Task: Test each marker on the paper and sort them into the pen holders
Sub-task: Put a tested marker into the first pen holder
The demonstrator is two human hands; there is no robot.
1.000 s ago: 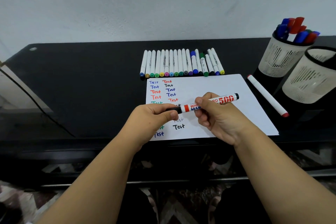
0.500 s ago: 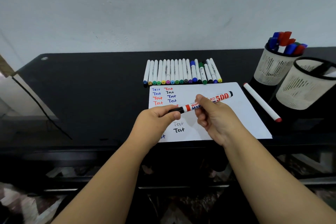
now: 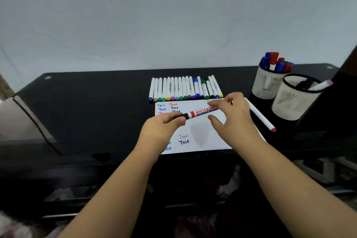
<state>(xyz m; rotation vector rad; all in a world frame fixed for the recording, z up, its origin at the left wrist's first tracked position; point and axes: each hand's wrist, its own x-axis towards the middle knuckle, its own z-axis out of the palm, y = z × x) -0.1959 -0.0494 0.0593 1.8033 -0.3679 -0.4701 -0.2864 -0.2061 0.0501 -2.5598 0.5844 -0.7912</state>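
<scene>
A black whiteboard marker [image 3: 199, 112] with a red band is held level above the white paper [image 3: 201, 137]. My left hand [image 3: 164, 127] pinches its black capped end. My right hand [image 3: 233, 116] holds the other end, fingers curled over the barrel and hiding its tip. The paper carries several coloured "Test" words. A row of white markers [image 3: 183, 88] lies beyond the paper. A red-capped marker [image 3: 259, 117] lies at the paper's right edge. Two mesh pen holders stand at the right: the far one [image 3: 267, 83] full of markers, the near one [image 3: 291, 102] holding one or two.
All of this sits on a black glossy table [image 3: 92, 106] against a pale wall. A dark object [image 3: 345, 75] cuts in at the right edge, next to the near holder. The table's front edge runs just under my wrists.
My right hand has slid along the marker toward its right end and now covers it. The camera has tilted up, so the table sits lower in view.
</scene>
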